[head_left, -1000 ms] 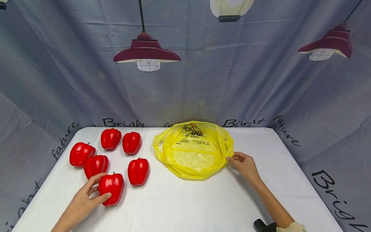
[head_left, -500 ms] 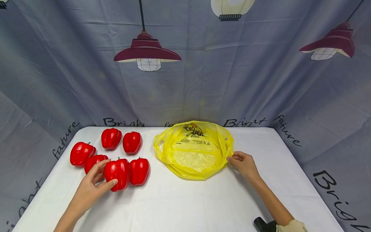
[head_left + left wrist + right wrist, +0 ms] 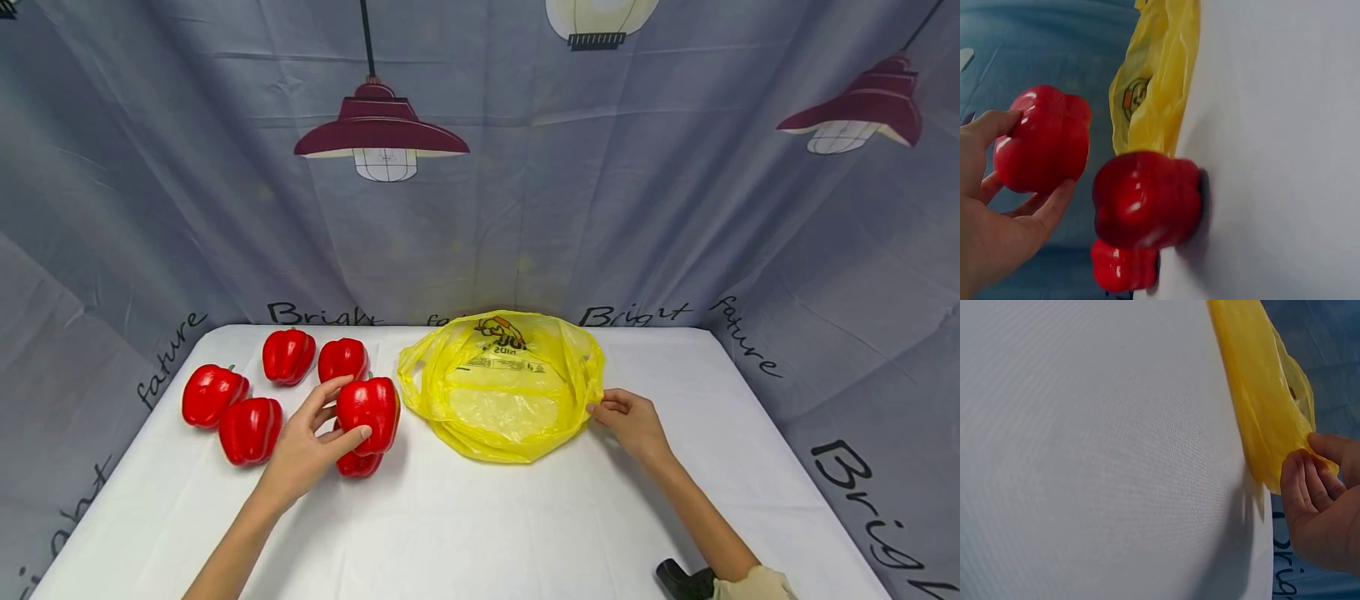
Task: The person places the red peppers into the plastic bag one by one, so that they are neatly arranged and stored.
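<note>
A glossy red bell pepper point(image 3: 368, 414) is held off the table by my left hand point(image 3: 306, 454), thumb on the near side and fingers behind. In the left wrist view that pepper point(image 3: 1044, 139) hangs clear of the surface, above another bell pepper point(image 3: 1147, 199) standing on the cloth. From the head view the lifted one covers most of the standing pepper point(image 3: 359, 464). My right hand point(image 3: 632, 427) pinches the right rim of a yellow plastic bag point(image 3: 501, 450), whose mouth is spread wide. The right wrist view shows thumb and fingertips on the bag's edge point(image 3: 1260, 400).
Several more red peppers point(image 3: 251, 431) stand on the left part of the white-covered table point(image 3: 525, 533). A printed curtain point(image 3: 495, 208) rises behind the table's back edge. A black object point(image 3: 684, 581) sits at the right wrist.
My left hand has raised the bell pepper and carried it right and away from me, over the standing one and toward the bag. The right hand and bag have stayed put.
</note>
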Demonstrator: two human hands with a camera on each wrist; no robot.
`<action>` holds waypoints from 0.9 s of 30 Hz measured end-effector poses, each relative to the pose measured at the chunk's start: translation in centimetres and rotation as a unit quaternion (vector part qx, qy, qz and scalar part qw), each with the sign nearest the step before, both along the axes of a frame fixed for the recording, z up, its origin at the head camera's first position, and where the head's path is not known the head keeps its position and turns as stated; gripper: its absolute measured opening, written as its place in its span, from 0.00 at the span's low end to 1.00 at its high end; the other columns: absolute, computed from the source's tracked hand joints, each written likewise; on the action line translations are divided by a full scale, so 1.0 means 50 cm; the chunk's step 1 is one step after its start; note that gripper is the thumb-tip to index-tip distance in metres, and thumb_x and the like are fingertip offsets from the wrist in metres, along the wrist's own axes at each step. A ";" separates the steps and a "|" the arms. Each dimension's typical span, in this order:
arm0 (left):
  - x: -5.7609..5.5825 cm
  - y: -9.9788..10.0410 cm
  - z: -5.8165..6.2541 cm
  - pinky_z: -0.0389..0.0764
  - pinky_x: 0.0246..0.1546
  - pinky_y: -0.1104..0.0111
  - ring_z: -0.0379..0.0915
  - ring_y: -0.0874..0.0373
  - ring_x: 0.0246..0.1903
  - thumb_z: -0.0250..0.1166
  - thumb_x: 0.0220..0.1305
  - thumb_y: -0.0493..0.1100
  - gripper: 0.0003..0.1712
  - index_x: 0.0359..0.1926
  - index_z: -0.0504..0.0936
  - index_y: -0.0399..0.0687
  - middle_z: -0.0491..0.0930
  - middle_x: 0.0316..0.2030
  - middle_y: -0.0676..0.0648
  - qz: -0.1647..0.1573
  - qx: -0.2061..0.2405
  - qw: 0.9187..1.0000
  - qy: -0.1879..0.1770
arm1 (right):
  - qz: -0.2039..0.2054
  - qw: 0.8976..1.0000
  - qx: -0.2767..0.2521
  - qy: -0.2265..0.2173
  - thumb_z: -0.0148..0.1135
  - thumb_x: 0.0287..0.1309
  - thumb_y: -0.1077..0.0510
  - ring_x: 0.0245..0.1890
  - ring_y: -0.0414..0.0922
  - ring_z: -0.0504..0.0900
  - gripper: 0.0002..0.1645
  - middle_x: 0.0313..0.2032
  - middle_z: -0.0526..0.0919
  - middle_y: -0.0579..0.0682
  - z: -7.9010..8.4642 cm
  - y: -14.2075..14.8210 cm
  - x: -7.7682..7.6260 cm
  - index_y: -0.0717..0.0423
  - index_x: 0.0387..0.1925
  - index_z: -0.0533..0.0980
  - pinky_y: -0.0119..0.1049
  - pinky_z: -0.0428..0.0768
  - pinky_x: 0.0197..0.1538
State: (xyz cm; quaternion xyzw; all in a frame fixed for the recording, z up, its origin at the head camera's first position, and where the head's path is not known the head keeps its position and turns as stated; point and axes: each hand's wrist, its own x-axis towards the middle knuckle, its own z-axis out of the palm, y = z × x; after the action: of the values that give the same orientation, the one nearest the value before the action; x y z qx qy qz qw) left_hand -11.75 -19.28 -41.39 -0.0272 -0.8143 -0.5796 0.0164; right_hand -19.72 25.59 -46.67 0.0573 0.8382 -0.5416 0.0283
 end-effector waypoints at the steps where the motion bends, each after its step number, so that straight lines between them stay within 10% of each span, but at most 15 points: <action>1: -0.004 0.008 -0.001 0.82 0.49 0.58 0.67 0.41 0.60 0.75 0.58 0.41 0.42 0.71 0.65 0.51 0.67 0.64 0.41 -0.003 0.001 1.000 0.001 | -0.001 1.000 -0.001 -0.001 0.68 0.63 0.58 0.34 0.39 0.81 0.24 0.36 0.83 0.51 0.000 0.000 0.000 0.72 0.53 0.76 0.31 0.84 0.41; 27: -0.119 0.258 -0.036 0.84 0.46 0.55 0.66 0.43 0.61 0.75 0.56 0.43 0.38 0.67 0.71 0.57 0.70 0.63 0.46 -0.065 0.059 0.995 -0.049 | 0.013 1.000 -0.003 0.009 0.67 0.63 0.61 0.32 0.37 0.81 0.21 0.36 0.83 0.52 0.002 -0.002 -0.001 0.73 0.52 0.76 0.32 0.84 0.41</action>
State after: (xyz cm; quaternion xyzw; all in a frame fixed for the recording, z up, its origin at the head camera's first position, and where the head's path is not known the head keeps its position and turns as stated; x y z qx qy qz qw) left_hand -17.70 -6.40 -43.19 -0.0507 -0.7747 -0.6274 -0.0602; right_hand -19.78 25.48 -46.58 0.0419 0.8375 -0.5441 0.0280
